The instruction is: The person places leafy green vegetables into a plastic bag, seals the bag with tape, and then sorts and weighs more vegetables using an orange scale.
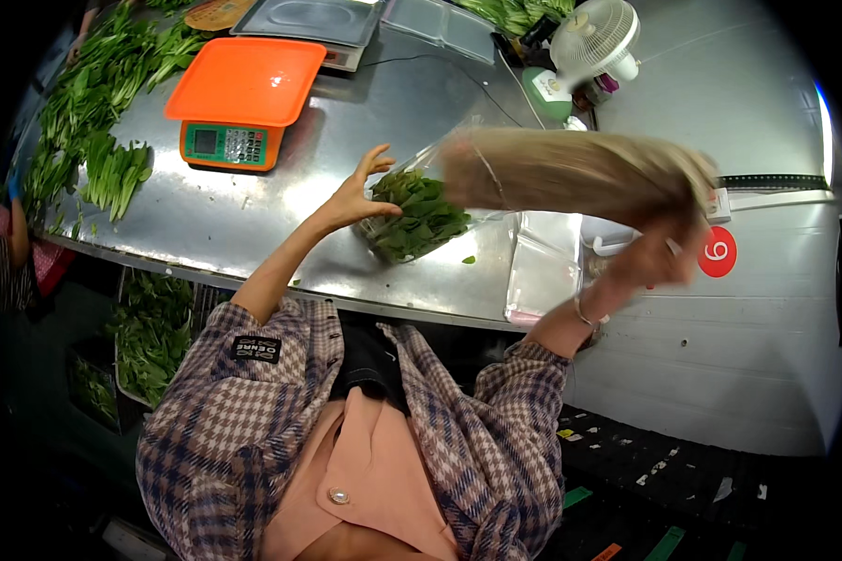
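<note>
Bag of greens [412,220]: in the head view, it is resting on the steel table [253,224] near the front edge, between the two hands; its clear plastic is showing dark green leaves inside.
Left hand [363,192]: it is standing spread wide at the bag's left side, the thumb lying against the bag and the fingers pointing up and apart.
Right hand [660,254]: it is holding the right end of a long tan thing [571,168], over the right end of the table; the fingers are blurring too much to count.
Tan thing's reach: its left end is overlapping the bag's upper right; what it is, I cannot tell through the blur.
Clear bags [544,276]: they are lying flat in a stack below the tan thing, to the right of the greens.
Orange scale [248,82]: it is standing behind the left hand, its tray carrying nothing visible.
Loose greens [103,103]: they are covering the table's left end in long heaps.
Fan [594,42]: it is standing at the far right, just beside a green bottle [546,93].
Another person [14,252]: they are showing only partly at the left edge.
</note>
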Tool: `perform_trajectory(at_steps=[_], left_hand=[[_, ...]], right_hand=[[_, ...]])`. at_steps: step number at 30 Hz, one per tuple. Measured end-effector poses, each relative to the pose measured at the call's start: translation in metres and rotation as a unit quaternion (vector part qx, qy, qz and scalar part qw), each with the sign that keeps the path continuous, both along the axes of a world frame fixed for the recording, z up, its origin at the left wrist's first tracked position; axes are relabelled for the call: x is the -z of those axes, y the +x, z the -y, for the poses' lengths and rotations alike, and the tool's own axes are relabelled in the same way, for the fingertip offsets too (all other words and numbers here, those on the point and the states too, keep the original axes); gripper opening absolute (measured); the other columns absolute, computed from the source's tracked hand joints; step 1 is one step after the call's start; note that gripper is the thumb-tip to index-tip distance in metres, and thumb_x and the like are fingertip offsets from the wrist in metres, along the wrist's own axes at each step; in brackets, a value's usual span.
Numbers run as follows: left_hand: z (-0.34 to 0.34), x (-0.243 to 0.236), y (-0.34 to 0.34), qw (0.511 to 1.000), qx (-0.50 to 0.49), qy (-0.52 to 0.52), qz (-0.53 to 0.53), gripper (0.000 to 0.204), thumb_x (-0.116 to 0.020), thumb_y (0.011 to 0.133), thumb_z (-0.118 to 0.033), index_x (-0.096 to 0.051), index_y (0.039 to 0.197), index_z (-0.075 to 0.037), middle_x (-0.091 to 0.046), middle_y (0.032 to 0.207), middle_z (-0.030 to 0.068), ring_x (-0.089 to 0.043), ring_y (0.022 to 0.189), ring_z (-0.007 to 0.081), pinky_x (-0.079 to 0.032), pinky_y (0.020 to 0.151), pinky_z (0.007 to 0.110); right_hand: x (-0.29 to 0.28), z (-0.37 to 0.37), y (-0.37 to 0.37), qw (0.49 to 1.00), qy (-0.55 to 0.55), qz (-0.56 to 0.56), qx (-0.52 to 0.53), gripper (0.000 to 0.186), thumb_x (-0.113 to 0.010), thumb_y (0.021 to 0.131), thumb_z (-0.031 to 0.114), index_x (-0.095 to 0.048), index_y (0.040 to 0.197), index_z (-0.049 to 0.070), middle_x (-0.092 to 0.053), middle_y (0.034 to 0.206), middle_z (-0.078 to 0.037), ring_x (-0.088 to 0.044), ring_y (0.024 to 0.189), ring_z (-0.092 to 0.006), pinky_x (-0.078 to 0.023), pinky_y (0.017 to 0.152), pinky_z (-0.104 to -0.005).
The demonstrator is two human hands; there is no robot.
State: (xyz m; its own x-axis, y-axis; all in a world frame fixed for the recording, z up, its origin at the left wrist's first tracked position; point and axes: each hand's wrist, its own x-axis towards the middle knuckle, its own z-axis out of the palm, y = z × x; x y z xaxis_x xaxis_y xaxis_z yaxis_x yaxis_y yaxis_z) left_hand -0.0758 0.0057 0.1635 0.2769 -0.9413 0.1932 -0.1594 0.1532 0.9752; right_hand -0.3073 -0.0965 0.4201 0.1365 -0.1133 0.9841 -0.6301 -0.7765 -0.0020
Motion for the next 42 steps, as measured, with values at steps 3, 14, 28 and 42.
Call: perform_trajectory(at_steps=[3, 14, 28, 42], left_hand=[[0.001, 0.002, -0.003, 1.0, 0.007, 0.018, 0.017, 0.098, -0.075, 0.059, -0.034, -0.013, 0.133, -0.017, -0.035, 0.128, 0.0146, -0.032, 0.12, 0.0288, -0.022, 0.099, 0.047], [0.057, 0.057, -0.011, 0.972, -0.034, 0.134, 0.189, 0.087, -0.059, 0.069, -0.052, -0.018, 0.13, -0.005, -0.034, 0.125, 0.0246, -0.034, 0.117, 0.0365, -0.031, 0.096, 0.041], [0.194, 0.023, -0.013, 0.978, 0.028, 0.203, -0.044, 0.047, -0.058, 0.076, -0.041, -0.055, 0.1, -0.001, -0.056, 0.087, 0.0086, -0.051, 0.078, 0.0161, -0.042, 0.067, 0.026], [0.199, 0.013, -0.007, 0.972, 0.044, 0.198, -0.12, 0.015, -0.057, 0.079, -0.021, -0.059, 0.083, -0.007, -0.056, 0.072, -0.0006, -0.048, 0.064, 0.0075, -0.037, 0.056, 0.02]], right_hand=[[-0.007, -0.002, -0.058, 0.963, -0.157, 0.22, -0.004, 0.027, -0.04, 0.086, 0.01, -0.049, 0.099, -0.011, -0.054, 0.096, -0.022, -0.059, 0.079, -0.0278, -0.054, 0.069, -0.0308], [0.26, 0.094, -0.132, 0.959, 0.251, -0.082, 0.104, 0.024, -0.049, 0.073, -0.004, -0.059, 0.094, -0.001, -0.06, 0.093, -0.015, -0.057, 0.088, -0.0296, -0.043, 0.08, -0.0357], [0.303, 0.077, -0.055, 0.621, 0.712, 0.291, -0.153, 0.04, -0.055, 0.082, 0.027, -0.052, 0.102, -0.007, -0.058, 0.086, -0.011, -0.057, 0.071, -0.0166, -0.047, 0.055, -0.0244], [0.307, 0.085, -0.024, 0.536, 0.691, 0.431, -0.222, 0.013, -0.052, 0.084, 0.015, -0.056, 0.083, 0.002, -0.059, 0.075, -0.007, -0.044, 0.046, -0.0055, -0.032, 0.04, -0.016]])
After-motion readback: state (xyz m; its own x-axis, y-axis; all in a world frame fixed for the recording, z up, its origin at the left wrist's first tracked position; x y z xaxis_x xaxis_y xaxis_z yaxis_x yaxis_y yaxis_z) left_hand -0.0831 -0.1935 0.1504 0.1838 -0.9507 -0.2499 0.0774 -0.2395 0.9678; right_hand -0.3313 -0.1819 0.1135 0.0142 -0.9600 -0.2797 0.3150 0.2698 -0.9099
